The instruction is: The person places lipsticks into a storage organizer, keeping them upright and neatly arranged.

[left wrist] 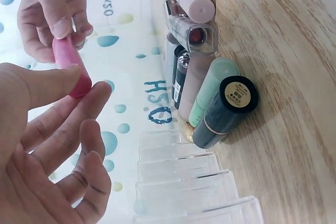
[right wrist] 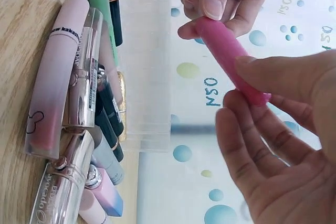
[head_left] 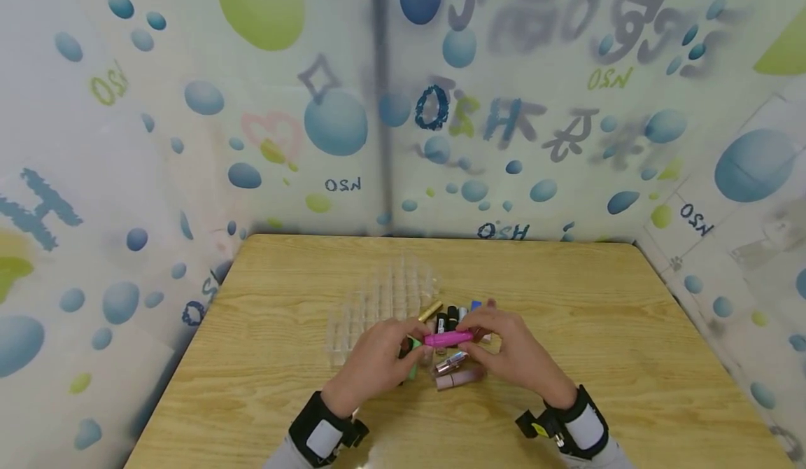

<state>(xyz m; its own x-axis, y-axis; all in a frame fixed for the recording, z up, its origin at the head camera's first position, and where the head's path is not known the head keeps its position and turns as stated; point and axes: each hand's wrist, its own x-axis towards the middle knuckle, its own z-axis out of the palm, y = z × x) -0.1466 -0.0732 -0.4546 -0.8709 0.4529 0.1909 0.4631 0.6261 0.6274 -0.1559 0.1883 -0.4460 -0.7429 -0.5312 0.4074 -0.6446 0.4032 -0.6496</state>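
Note:
Between my two hands is a bright pink lipstick tube [head_left: 447, 339], raised over a group of cosmetics. My left hand [head_left: 374, 357] pinches its left end between thumb and fingers. The other end is pinched by my right hand [head_left: 519, 353]. In the left wrist view, the left hand's lower fingers curve loosely away from the tube. Below lie a pale pink lip gloss tube [right wrist: 55, 77], a clear-and-silver lipstick [left wrist: 194, 34], a mint green tube [left wrist: 212, 87] and a dark tube with a gold label [left wrist: 223, 111].
A clear plastic organizer [head_left: 378, 301] with rows of compartments stands on the wooden table [head_left: 529, 280], behind and left of the cosmetics. A gold tube [head_left: 431, 311] lies by its edge. Several black, grey and blue-pink tubes lie near the right hand. Patterned fabric walls [head_left: 352, 196] surround the table.

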